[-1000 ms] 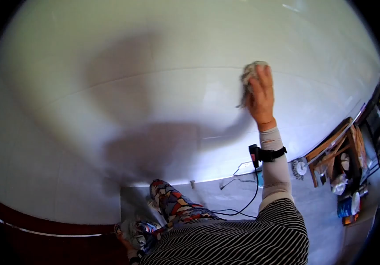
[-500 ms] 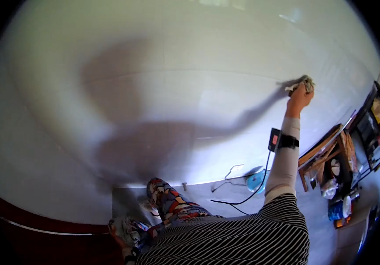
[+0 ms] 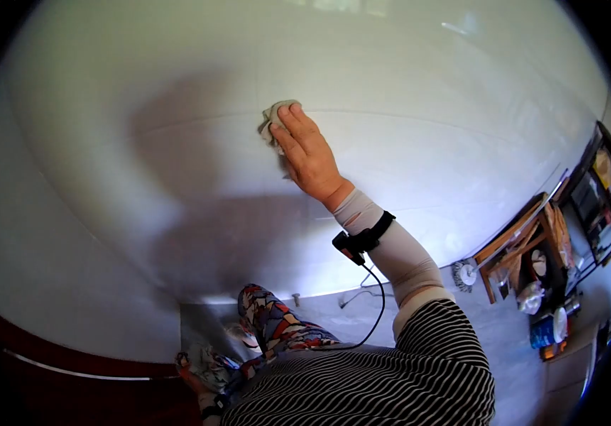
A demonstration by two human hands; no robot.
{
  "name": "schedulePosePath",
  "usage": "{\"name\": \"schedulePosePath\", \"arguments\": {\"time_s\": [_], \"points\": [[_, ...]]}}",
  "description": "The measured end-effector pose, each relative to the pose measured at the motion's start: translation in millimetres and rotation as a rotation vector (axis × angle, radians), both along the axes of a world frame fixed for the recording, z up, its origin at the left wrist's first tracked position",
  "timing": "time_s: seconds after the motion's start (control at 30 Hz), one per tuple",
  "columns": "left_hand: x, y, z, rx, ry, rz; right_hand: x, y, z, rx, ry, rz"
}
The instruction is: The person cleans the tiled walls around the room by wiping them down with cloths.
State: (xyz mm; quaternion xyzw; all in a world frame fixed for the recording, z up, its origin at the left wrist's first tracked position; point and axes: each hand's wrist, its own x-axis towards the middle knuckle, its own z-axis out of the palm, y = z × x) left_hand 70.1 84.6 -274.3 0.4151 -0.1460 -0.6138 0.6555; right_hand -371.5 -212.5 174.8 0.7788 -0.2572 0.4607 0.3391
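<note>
My right hand (image 3: 310, 160) presses a crumpled grey-beige rag (image 3: 274, 119) flat against the pale tiled wall (image 3: 390, 156), fingers stretched over it and pointing up and left. A strapped device with a cable sits on that forearm. Low at the left, my left hand (image 3: 190, 376) is beside my leg, closed at the edge of a crumpled greyish cloth (image 3: 213, 368). Part of that hand is hidden by the cloth and my body.
At the right stand a wooden frame (image 3: 515, 234), a long pole with a round brush head (image 3: 464, 275), plastic bags and a blue tub (image 3: 543, 332). Dark red furniture (image 3: 92, 390) borders the lower left. A small tap (image 3: 296, 299) juts from the wall's foot.
My right hand has swept the rag far to the left along the wall, its fingers now flatter over it. The round brush head has come into view; the light-blue object is now hidden.
</note>
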Motion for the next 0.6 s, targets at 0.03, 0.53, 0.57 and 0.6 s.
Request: {"name": "schedulePosePath", "arguments": {"time_s": [0.03,0.53,0.57,0.6], "points": [[0.3,0.0,-3.8,-0.001,0.0,0.004,-1.3,2.5,1.1,-0.006,-0.003,0.002],[-8.1,-17.3,-11.3,0.059,-0.044,0.023,-219.2,25.0,99.9,-0.291,-0.257,-0.475],[-7.6,-17.2,-12.2,0.061,-0.047,0.023,-252.9,23.3,101.4,-0.361,-0.302,-0.484],[-7.2,-16.7,-13.4,0.063,-0.047,0.021,-276.5,30.7,102.5,-0.33,-0.376,-0.61]]}}
